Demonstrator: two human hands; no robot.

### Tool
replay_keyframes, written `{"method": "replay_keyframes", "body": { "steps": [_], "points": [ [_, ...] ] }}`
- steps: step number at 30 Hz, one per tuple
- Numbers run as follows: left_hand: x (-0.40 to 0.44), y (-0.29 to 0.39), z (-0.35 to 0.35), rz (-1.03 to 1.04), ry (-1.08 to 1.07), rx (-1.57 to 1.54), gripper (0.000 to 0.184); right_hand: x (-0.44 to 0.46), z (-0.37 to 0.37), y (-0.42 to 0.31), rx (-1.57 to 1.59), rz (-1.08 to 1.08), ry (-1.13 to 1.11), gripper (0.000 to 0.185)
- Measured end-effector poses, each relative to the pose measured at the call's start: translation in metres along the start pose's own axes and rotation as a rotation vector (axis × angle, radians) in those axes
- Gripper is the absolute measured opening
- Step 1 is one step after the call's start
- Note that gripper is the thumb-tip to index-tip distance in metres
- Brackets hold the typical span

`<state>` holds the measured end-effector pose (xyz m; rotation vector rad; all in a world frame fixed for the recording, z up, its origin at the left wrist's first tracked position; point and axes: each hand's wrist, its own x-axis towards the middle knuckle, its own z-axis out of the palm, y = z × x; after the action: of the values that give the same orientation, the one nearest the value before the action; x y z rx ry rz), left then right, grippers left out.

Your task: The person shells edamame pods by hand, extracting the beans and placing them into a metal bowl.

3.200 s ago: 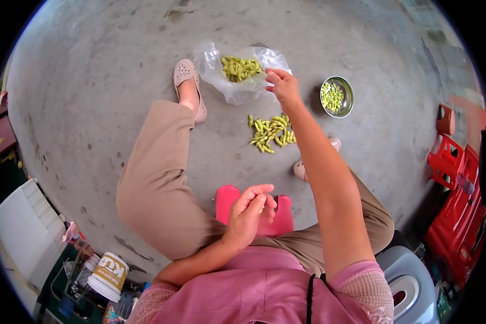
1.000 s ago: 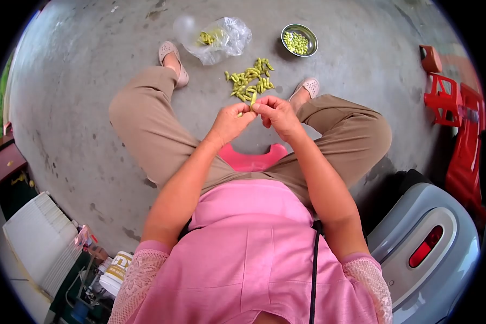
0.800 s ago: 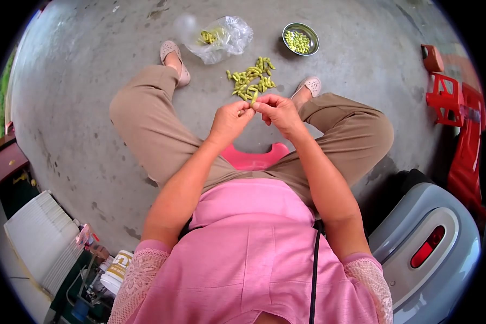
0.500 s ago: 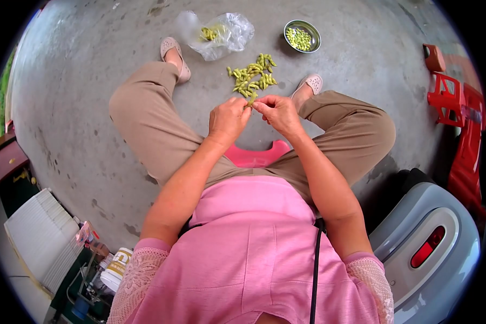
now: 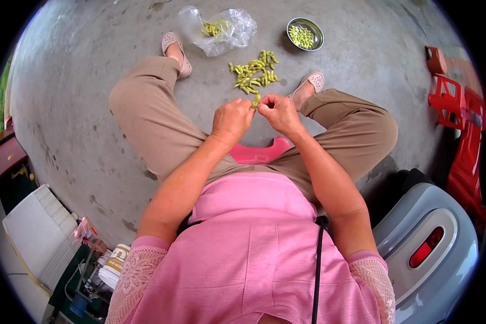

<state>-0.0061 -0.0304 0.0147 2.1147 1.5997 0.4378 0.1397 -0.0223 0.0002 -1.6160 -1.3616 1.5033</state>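
Observation:
Between my fingertips is a green edamame pod (image 5: 256,101), held upright above the floor. My left hand (image 5: 233,118) is closed on its left side, and my right hand (image 5: 280,114) pinches at its lower right edge. Just beyond them, a loose pile of edamame pods (image 5: 253,73) lies on the concrete. A steel bowl (image 5: 320,41) farther off to the right contains shelled green beans (image 5: 301,37). At the far left of the pile rests a crumpled clear plastic bag (image 5: 239,29) with more pods inside.
My feet in pale shoes (image 5: 184,68) flank the pile. A pink stool (image 5: 254,154) is under me. Red plastic stools (image 5: 446,100) stand at the right, near a grey-blue scooter body (image 5: 432,243). A white tub (image 5: 113,267) sits at the lower left.
Both hands have shifted slightly to the right with the pod, which now shows more upright between them. The view has tilted a little; the pile, bowl and bag look otherwise the same.

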Motion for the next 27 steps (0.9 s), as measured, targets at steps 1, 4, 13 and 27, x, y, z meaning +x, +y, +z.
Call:
{"method": "replay_keyframes", "body": {
  "steps": [1, 4, 13, 27],
  "points": [
    [0.0, -0.001, 0.002, 0.0, 0.001, 0.0, 0.013, 0.0, 0.0, 0.001, -0.001, -0.001, 0.0, 0.013],
    [0.002, -0.006, 0.005, 0.034, 0.036, -0.135, 0.013, 0.003, -0.003, 0.002, 0.052, 0.001, 0.017, 0.01],
    [0.008, -0.006, -0.016, -0.6, -0.529, -1.393, 0.016, 0.004, -0.019, -0.011, 0.778, 0.273, -0.252, 0.009],
    [0.012, -0.003, -0.005, -0.348, -0.329, -0.959, 0.019, 0.007, -0.017, -0.016, 0.753, 0.326, -0.15, 0.022]
  ]
}}
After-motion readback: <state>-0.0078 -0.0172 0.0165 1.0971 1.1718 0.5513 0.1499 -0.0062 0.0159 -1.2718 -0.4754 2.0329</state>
